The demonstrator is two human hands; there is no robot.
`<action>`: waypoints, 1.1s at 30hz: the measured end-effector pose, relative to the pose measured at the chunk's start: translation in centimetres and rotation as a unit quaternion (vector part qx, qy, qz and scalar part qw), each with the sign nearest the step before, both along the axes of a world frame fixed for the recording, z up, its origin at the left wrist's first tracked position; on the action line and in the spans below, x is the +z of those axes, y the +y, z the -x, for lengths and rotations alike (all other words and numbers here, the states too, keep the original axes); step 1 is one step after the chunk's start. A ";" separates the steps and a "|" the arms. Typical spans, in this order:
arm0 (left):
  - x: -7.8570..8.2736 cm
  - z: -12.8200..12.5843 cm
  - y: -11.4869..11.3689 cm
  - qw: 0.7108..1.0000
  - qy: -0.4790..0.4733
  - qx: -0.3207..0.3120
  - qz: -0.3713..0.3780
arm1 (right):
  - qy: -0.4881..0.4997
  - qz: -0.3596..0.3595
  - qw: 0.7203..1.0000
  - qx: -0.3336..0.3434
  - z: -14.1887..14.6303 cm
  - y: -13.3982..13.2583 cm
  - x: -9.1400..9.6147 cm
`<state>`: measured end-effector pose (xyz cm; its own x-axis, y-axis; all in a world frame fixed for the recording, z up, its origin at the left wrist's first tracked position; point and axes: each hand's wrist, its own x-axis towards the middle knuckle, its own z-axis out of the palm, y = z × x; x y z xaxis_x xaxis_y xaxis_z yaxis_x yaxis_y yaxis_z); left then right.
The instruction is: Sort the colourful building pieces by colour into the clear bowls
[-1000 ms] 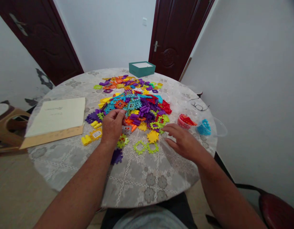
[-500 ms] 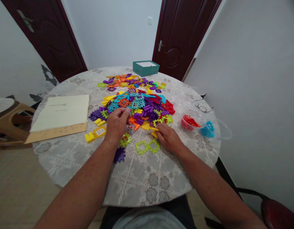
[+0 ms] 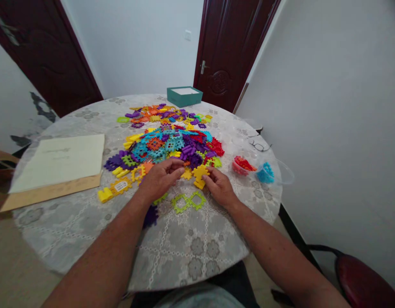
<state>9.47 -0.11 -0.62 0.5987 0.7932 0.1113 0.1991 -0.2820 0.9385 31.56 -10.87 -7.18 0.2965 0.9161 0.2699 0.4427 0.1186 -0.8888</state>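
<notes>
A heap of coloured plastic building tiles (image 3: 176, 143) covers the middle of a round table (image 3: 191, 248). My right hand (image 3: 218, 186) pinches a yellow toothed tile (image 3: 199, 174) just in front of the heap. My left hand (image 3: 160, 177) is curled beside it, fingertips closed near the same yellow tile and other small pieces; I cannot make out what it holds. Two joined green frame tiles (image 3: 186, 202) lie on the cloth below both hands. A purple tile (image 3: 149, 216) sits partly under my left forearm.
A cream sheet on a brown envelope (image 3: 57, 164) lies at the left. Clear cups with red pieces (image 3: 242, 164) and blue pieces (image 3: 265, 173) stand at the right, glasses (image 3: 259, 146) behind them. A teal box (image 3: 184, 96) sits at the far edge. A red chair seat (image 3: 364, 282) is at lower right.
My right hand moved left to the yellow toothed tile and lifted it off the cloth. My left hand shifted right toward it. The camera view tilted slightly.
</notes>
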 end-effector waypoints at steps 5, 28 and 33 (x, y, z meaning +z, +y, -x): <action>-0.8 -0.3 0.0 0.995 0.044 -0.053 -0.077 | -0.043 -0.001 0.998 0.044 1.4 -0.3 0.8; -0.1 1.3 2.9 0.917 -0.264 0.279 0.111 | -0.465 0.030 0.875 0.129 2.1 3.5 4.5; -0.4 1.1 3.0 0.919 -0.257 0.284 0.093 | -0.410 0.061 0.900 0.132 -1.1 2.3 5.3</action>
